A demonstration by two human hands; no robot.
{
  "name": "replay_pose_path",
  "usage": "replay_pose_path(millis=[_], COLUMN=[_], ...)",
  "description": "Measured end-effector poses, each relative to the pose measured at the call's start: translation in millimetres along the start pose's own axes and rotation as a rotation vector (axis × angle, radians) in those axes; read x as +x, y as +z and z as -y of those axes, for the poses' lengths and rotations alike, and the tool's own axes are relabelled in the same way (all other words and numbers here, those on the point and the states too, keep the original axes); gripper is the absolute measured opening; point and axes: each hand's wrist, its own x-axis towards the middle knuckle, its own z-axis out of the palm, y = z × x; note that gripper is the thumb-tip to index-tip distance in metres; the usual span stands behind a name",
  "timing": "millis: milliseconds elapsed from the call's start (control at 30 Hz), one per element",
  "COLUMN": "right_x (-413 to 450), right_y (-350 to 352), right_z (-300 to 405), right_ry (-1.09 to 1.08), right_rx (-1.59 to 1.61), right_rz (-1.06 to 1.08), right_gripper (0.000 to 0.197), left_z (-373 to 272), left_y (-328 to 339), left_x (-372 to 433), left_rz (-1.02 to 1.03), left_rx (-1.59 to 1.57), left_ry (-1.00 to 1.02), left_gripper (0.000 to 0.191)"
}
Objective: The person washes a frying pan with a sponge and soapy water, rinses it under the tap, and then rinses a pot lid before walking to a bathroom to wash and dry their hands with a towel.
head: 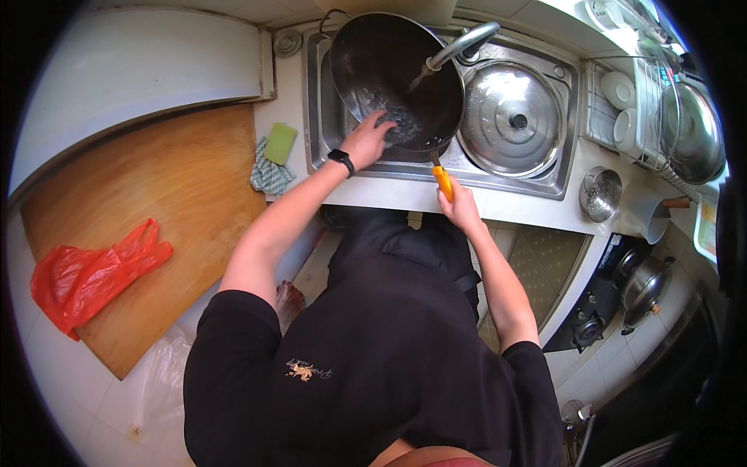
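A large dark wok (379, 58) leans in the left basin of the steel sink, its inside tilted up. From the curved faucet (467, 42) water runs into the wok and pools, rippling, in its lower part. My left hand (367, 139) reaches over the wok's near rim, fingers apart above the water, with nothing visible in it. Around the yellow handle (443, 182) at the wok's near edge, my right hand (462, 209) is closed. A round steel lid (496, 140) with a black knob covers most of the right basin.
Left of the sink, a green sponge (281, 143) lies on a checked cloth (269, 175). A red plastic bag (99, 274) rests on a wooden board (204, 175). To the right stand a dish rack (596, 119), a steel strainer (601, 194) and a lidded pot (645, 292) by the stove.
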Motion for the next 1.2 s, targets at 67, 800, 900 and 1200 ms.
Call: replay_pose_path(millis=[67, 800, 900, 1200], right_x=[8.5, 22.3, 26.9, 36.1], right_y=[-0.9, -9.7, -0.6, -11.6], right_z=[2.0, 38.9, 40.5, 41.0], right_ry=[-0.007, 0.082, 0.068, 0.082], right_rx=[0.004, 0.541, 0.586, 0.624], right_rz=[0.013, 0.414, 0.478, 0.569], right_gripper=[0.03, 0.014, 0.013, 0.011], left_z=[-25.5, 29.5, 26.0, -21.4], left_y=[5.0, -107.4, -86.1, -47.9], left_x=[4.8, 62.9, 77.9, 63.6], left_rz=[-0.07, -0.217, -0.456, -0.08], left_rx=[-0.228, 0.501, 0.153, -0.17], left_ry=[0.002, -0.002, -0.131, 0.195], left_gripper=[0.037, 0.042, 0.043, 0.03])
